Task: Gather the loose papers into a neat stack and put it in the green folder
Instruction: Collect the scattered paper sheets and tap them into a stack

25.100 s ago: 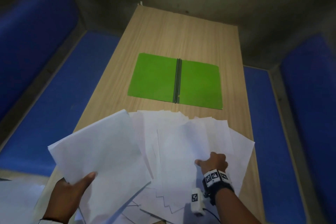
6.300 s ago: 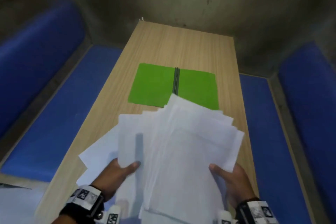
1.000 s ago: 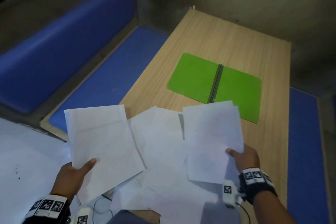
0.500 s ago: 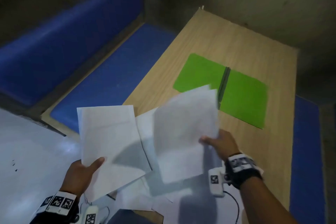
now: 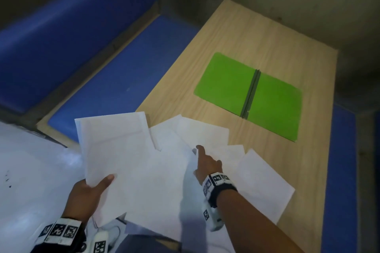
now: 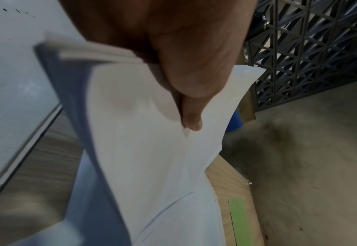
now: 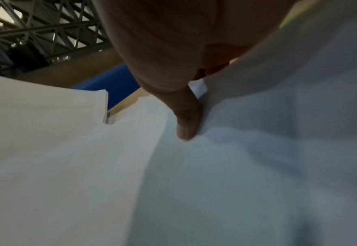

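Right hand lower now, sheet onto stack; green folder bare.

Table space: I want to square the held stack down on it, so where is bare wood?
Bare wood lies beyond the green folder to the table far edge, and in a strip between the folder and the loose papers. The near end is crowded with sheets, where the right hand rests.

The scene is dim, with dark, muddy corners in the head view and straight edges bowed by the wide lens. White papers show grey-blue shadow near the bottom. Both wrist views are soft and smeared, the near skin out of focus; bright light shows behind a lattice.
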